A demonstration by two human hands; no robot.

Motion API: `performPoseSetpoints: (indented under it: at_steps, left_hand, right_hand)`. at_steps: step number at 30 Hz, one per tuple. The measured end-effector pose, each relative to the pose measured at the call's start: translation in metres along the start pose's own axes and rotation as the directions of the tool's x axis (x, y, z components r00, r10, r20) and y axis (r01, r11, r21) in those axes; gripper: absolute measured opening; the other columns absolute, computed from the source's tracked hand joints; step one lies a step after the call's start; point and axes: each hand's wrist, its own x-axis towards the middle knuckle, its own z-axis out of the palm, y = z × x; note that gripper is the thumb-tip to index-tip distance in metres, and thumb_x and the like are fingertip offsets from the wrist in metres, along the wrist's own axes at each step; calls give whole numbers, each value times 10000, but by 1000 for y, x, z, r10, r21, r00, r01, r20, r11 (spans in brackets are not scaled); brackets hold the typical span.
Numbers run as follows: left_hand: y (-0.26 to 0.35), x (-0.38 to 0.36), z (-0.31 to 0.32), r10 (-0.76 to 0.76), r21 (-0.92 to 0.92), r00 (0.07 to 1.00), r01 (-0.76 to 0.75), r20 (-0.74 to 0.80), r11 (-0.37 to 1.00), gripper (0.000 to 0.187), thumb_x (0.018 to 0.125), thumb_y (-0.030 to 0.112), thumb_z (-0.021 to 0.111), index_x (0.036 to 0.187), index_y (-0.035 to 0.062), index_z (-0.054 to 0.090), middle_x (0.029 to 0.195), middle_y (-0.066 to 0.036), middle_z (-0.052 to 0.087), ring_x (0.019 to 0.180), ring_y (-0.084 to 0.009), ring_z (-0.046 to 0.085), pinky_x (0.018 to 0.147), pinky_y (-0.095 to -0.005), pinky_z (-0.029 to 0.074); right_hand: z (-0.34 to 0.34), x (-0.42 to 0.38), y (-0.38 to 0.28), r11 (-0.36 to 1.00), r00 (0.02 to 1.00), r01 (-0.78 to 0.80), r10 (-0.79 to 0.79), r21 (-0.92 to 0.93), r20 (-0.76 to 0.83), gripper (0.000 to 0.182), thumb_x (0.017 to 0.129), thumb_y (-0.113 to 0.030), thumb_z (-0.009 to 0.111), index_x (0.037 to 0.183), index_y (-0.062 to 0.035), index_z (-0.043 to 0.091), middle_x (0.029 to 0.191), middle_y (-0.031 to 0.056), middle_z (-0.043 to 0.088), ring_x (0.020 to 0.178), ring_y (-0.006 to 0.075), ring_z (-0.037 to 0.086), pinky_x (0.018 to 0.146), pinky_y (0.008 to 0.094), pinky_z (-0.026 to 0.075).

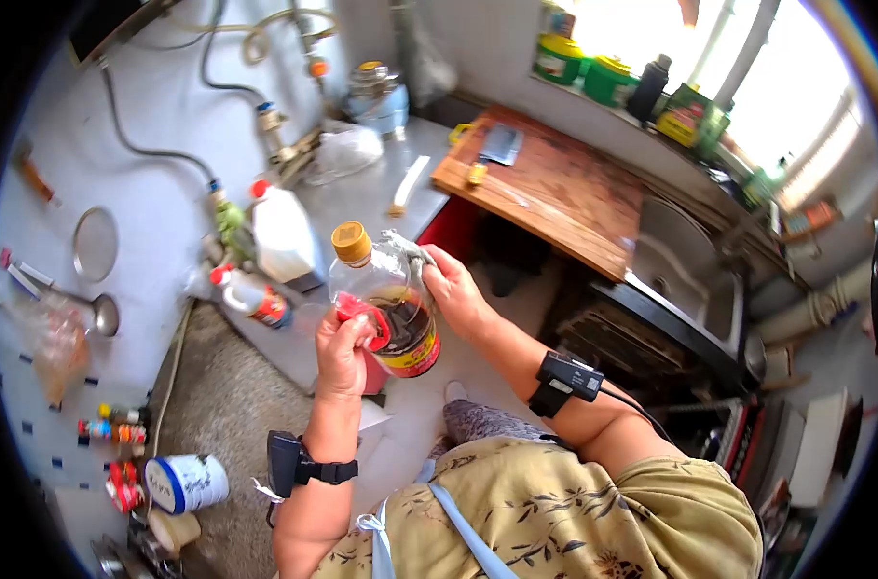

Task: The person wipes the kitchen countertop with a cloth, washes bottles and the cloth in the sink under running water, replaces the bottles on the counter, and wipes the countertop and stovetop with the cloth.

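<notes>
A large clear plastic bottle [406, 323] with a yellow cap, dark liquid inside and a red-and-yellow label is held up in front of me, slightly tilted. My left hand [342, 357] is closed around its red handle [375, 330]. On the other side, my right hand [457, 292] pinches a greyish cloth [405, 247] against the bottle's shoulder. Part of the cloth is hidden by the fingers. The cap is on.
A wooden board [564, 183] with a cleaver [500, 145] lies beside the metal sink [666, 251]. Left of the bottle stand a white jug [285, 232] and a red-capped bottle [254, 295]. A white tub [193, 482] sits on the stone counter [229, 400].
</notes>
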Motion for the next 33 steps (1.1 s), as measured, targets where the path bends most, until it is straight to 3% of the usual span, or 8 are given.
performPoseSetpoints:
  at_steps: [2, 6, 7, 10, 18, 25, 30, 33]
  left_hand:
    - [-22, 2, 17, -41, -32, 996, 43, 76, 999, 117, 763, 53, 499, 656, 89, 471, 565, 23, 419, 505, -61, 354, 488, -202, 297]
    - [-52, 20, 65, -87, -153, 959, 132, 268, 979, 77, 769, 32, 497, 698, 62, 504, 570, 12, 427, 514, -63, 356, 489, -198, 296]
    - [-56, 22, 88, -128, -128, 941, 175, 314, 976, 76, 773, 35, 495, 701, 60, 502, 569, 8, 425, 514, -66, 354, 489, -198, 297]
    - [-79, 31, 148, -194, -73, 869, 254, 454, 965, 35, 782, 51, 493, 765, 47, 522, 596, 9, 437, 530, -67, 367, 513, -202, 316]
    - [-197, 58, 348, -373, 77, 712, 411, 595, 908, 157, 888, 162, 463, 878, 26, 542, 681, 7, 487, 593, -66, 407, 560, -192, 344]
    - [-315, 85, 549, -458, 247, 670, 391, 584, 886, 272, 906, 250, 446, 698, 78, 481, 598, 20, 424, 535, -65, 383, 505, -198, 332]
    - [-376, 100, 658, -617, 442, 552, 431, 561, 787, 295, 887, 307, 477, 694, 84, 469, 534, 21, 404, 460, -74, 374, 440, -208, 326]
    - [-409, 108, 700, -701, 522, 474, 468, 532, 713, 303, 889, 319, 465, 690, 90, 463, 539, 15, 408, 473, -91, 374, 460, -220, 337]
  right_hand:
    - [-40, -32, 10, 958, 990, 49, -85, -284, -116, 272, 776, -4, 390, 1003, -33, 538, 844, -17, 534, 773, 69, 470, 685, 219, 415]
    - [-121, -92, 37, 928, 980, -116, 49, -354, -192, 284, 748, 22, 419, 996, -33, 547, 790, -31, 523, 740, 55, 454, 652, 195, 403]
    - [-142, -107, 17, 882, 940, -330, 273, -337, -207, 285, 751, 19, 428, 1001, -34, 552, 769, -37, 518, 729, 47, 450, 635, 194, 399]
    - [-212, -134, 15, 923, 880, -376, 329, -80, -342, 320, 704, 44, 448, 981, -53, 576, 769, 12, 580, 738, 93, 513, 646, 228, 426]
    - [-483, -169, -35, 989, 526, -145, 69, -9, -848, 538, 682, 15, 470, 1215, -25, 416, 1104, 118, 501, 981, 178, 498, 785, 279, 432]
    - [-730, -199, -84, 929, 367, -270, -143, -252, -919, 392, 673, -22, 496, 1060, -24, 559, 934, 99, 612, 825, 160, 579, 732, 264, 455]
    - [-836, -200, -99, 767, 408, -466, -254, -440, -877, 449, 665, -36, 490, 1110, -68, 537, 1117, 157, 544, 1030, 276, 525, 876, 312, 401]
    - [-881, -196, -99, 539, 547, -545, -351, -642, -760, 614, 646, 30, 432, 1244, -108, 401, 1346, 141, 301, 1173, 317, 378, 962, 358, 331]
